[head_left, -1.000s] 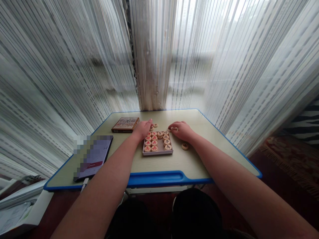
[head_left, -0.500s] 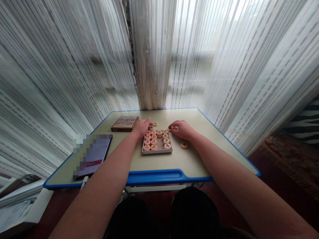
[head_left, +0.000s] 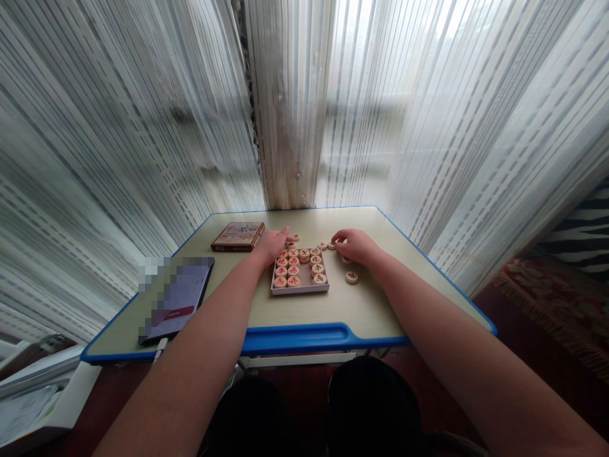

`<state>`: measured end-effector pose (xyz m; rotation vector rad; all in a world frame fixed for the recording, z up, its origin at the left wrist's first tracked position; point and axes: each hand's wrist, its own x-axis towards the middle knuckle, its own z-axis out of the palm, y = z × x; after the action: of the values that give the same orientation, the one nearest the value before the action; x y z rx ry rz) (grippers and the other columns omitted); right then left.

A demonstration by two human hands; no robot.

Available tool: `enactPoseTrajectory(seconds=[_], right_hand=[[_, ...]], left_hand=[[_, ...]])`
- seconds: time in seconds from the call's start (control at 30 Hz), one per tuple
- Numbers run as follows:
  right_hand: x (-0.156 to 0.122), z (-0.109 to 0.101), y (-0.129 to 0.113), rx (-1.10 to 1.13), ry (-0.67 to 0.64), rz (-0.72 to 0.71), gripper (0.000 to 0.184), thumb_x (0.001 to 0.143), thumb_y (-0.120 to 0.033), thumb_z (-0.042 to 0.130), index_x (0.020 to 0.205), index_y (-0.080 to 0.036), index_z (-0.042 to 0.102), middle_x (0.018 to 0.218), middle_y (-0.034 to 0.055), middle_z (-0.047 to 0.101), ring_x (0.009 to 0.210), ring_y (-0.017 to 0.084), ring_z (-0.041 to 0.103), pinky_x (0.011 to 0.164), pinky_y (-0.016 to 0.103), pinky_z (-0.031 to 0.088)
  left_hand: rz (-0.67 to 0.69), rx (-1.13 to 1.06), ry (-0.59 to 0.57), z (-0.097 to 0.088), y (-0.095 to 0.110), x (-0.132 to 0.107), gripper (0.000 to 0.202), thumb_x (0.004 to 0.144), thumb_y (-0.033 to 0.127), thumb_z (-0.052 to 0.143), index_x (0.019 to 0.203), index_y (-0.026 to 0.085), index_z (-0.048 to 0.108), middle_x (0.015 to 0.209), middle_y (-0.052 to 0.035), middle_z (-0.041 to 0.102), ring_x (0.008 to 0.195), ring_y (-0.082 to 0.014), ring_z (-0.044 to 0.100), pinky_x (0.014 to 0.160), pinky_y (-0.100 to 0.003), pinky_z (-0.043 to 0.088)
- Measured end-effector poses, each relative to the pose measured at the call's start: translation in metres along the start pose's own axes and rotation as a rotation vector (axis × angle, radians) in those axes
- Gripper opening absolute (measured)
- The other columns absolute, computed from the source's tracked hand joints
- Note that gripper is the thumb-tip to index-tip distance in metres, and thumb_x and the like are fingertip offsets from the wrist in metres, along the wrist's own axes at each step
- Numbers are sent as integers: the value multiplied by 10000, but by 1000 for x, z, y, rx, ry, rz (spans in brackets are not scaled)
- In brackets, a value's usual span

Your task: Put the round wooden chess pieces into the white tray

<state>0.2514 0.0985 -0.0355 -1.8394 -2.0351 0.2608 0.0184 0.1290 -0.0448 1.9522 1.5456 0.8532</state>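
Note:
A shallow white box (head_left: 299,291) holds round wooden Chinese chess pieces with red and black characters, some of them stacked. At its far left corner rests my left hand (head_left: 274,245), fingers stretched out and apart, beside a loose black-marked piece (head_left: 290,245). Another loose piece (head_left: 295,237) lies just beyond those fingers. My right hand (head_left: 356,245) hovers right of the box with fingers bent but apart; its fingertips reach the edge of a loose piece (head_left: 332,245). A further piece (head_left: 322,245) sits to the left of that one, and a partly hidden piece (head_left: 346,259) lies below the hand.
Nearer me on the right is a single piece (head_left: 351,277). A brown printed box (head_left: 238,236) lies at the back left. The tablet (head_left: 183,295) with a cable is at the front left. The table (head_left: 304,314) has a blue rim; curtains (head_left: 295,127) hang behind it.
My right hand has shifted to the right, uncovering two loose pieces behind the box's right corner and a piece below the hand. My left hand has barely moved.

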Motion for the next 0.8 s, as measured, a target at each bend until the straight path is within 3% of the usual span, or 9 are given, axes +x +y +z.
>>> enactPoseTrajectory(seconds=[0.13, 0.33, 0.43, 0.53, 0.67, 0.8], right_hand=[[0, -1, -1, -1, -12, -24, 241, 742, -225, 556, 932, -219, 704, 920, 15, 700, 776, 155, 606, 649, 231, 422], [-1, 0, -2, 14, 5, -66, 258, 751, -321, 592, 957, -205, 692, 937, 33, 690, 838, 170, 607, 701, 241, 438], [-2, 1, -1, 40, 11, -66, 260, 751, -225, 567, 978, -222, 695, 912, 21, 688, 779, 149, 608, 702, 237, 441], [-2, 0, -1, 60, 10, -36, 378, 728, -139, 547, 1073, -234, 667, 884, 12, 686, 712, 131, 602, 702, 237, 444], [-2, -2, -2, 60, 34, -59, 377, 717, -276, 621, 1086, -203, 651, 1012, 41, 662, 761, 149, 597, 707, 252, 449], [-1, 0, -3, -4, 32, -75, 285, 737, -377, 622, 946, -195, 689, 949, 50, 658, 833, 172, 589, 721, 256, 439]], left_hand=[[5, 2, -18, 0, -1, 1, 631, 845, 543, 281, 944, 102, 721, 1006, -123, 706, 916, -202, 628, 829, -294, 444], [-8, 68, -28, -1, 0, 1, 629, 843, 555, 269, 856, 130, 732, 972, -103, 714, 912, -210, 629, 820, -289, 443], [1, 81, -45, 0, 2, 0, 615, 848, 546, 268, 858, 137, 727, 954, -92, 719, 915, -211, 629, 827, -295, 440], [8, 73, -57, 0, 2, -1, 625, 853, 555, 252, 858, 144, 724, 965, -89, 717, 921, -207, 627, 836, -288, 436], [34, 87, -59, -1, 4, -3, 617, 859, 545, 246, 864, 149, 719, 959, -86, 717, 918, -208, 623, 835, -292, 434], [38, 91, -33, -2, 8, -5, 596, 855, 537, 268, 818, 146, 717, 895, -87, 721, 871, -216, 628, 813, -311, 439]])
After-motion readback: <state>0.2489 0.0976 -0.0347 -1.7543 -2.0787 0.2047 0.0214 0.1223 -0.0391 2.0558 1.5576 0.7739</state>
